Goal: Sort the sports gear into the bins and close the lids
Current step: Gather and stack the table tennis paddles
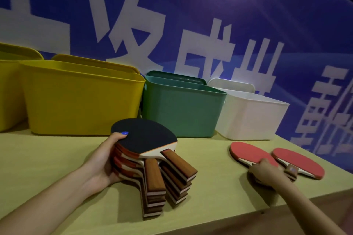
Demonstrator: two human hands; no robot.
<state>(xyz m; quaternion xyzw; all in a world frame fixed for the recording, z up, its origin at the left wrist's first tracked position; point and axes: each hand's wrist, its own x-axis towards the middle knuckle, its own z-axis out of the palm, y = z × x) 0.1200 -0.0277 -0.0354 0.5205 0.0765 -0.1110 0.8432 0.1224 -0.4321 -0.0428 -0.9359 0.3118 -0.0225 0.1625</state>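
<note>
Left hand [104,160] around paddle stack [145,158]

The table [47,158] carries yellow bins [80,101], a green bin [181,112], a white bin [248,118] and two red paddles [250,153].

Four open bins stand in a row: two yellow bins [82,99] [7,89], one green bin [181,108] and one white bin [250,118]; two red-faced table tennis paddles [246,151] [299,162] lie apart from one stack of paddles [145,160], its number unclear
</note>
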